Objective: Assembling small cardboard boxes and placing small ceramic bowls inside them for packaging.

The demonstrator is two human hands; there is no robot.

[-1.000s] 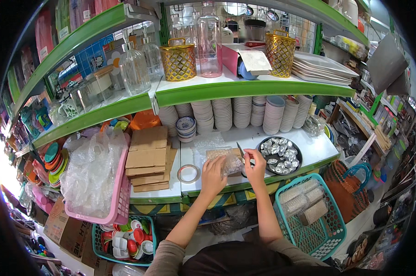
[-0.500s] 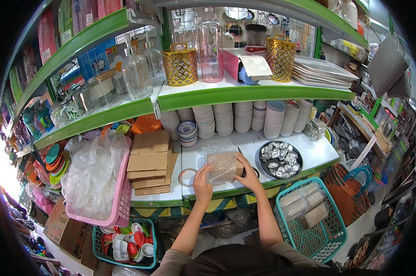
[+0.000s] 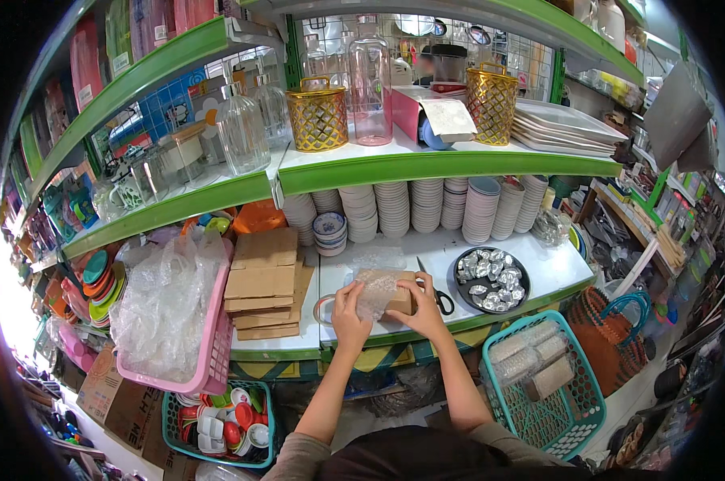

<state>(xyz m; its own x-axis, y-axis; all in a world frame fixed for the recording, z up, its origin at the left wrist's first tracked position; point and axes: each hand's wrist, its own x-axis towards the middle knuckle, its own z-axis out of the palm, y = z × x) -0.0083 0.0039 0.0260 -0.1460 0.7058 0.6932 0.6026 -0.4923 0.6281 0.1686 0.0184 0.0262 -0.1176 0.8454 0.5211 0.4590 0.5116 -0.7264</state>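
Note:
A small brown cardboard box (image 3: 401, 300), partly covered by a sheet of bubble wrap (image 3: 375, 290), is held low over the front of the white shelf. My left hand (image 3: 351, 315) grips its left side over the wrap. Around the bare right end, my right hand (image 3: 423, 309) has its fingers closed. Partly hidden behind my left hand lies a roll of tape (image 3: 322, 309). Scissors with black handles (image 3: 445, 302) rest just right of my right hand. Some loose bubble wrap spreads behind the box.
Flat cardboard boxes (image 3: 260, 272) are stacked at left, beside a pink basket (image 3: 216, 333) of bubble wrap. A dark round tray (image 3: 524, 290) holds silvery pieces at right. Below it, a teal basket (image 3: 585, 407) contains wrapped packages. Stacked bowls (image 3: 392, 210) line the back.
My right hand has moved left and slightly down around the box's end. More of the bare cardboard shows, and the scissors have come into clearer view.

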